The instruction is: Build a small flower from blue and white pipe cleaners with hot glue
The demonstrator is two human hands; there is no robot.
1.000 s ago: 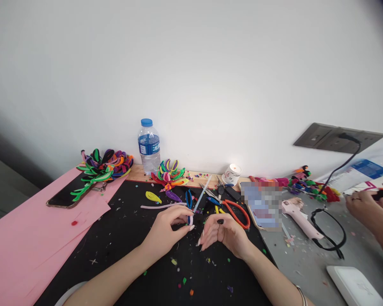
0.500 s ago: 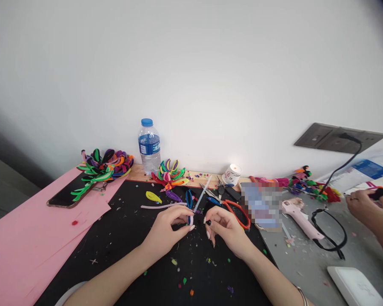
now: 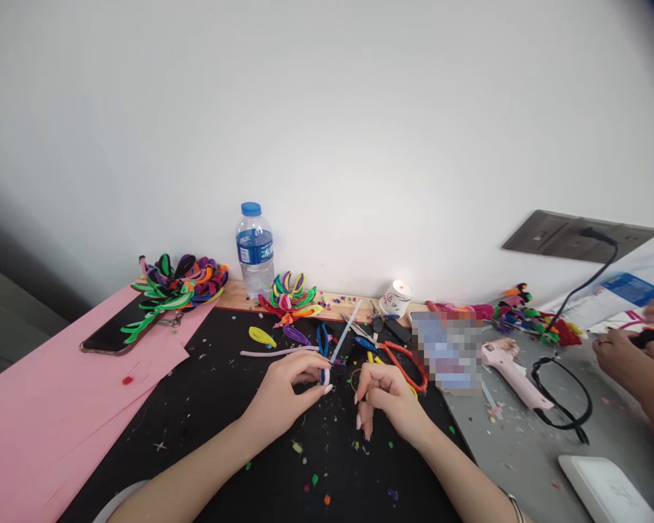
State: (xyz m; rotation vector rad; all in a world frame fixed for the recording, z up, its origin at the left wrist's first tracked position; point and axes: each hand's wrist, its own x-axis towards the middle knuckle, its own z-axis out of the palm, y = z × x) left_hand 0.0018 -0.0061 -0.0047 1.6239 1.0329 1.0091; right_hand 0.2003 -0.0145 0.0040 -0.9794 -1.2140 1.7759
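In my left hand (image 3: 297, 381), thumb and fingers pinch a small bent pipe cleaner (image 3: 325, 376) in dark blue and pale lilac. My right hand (image 3: 384, 396) is just to the right, fingers curled. A thin gold-coloured curve shows by its fingertips against the black mat; what it belongs to is unclear. Beyond the hands lie a yellow pipe-cleaner loop (image 3: 262, 336), a purple loop (image 3: 296, 335), a blue loop (image 3: 323, 339), a straight pale lilac pipe cleaner (image 3: 267, 353) and a translucent glue stick (image 3: 346, 330). Red-handled pliers (image 3: 411, 367) rest behind my right hand.
The black mat (image 3: 207, 428) carries scattered scraps. Behind stand a water bottle (image 3: 255, 250), a colourful pipe-cleaner flower (image 3: 288, 298) and a paper cup (image 3: 396, 298). A phone (image 3: 112, 330) is left. At right are a pink glue gun (image 3: 517, 374) and another person's hands (image 3: 629, 359).
My right hand has shifted slightly right and turned, uncovering a yellow handle behind it. My left hand stays put with the pipe cleaner. The other person's second hand has come into view.
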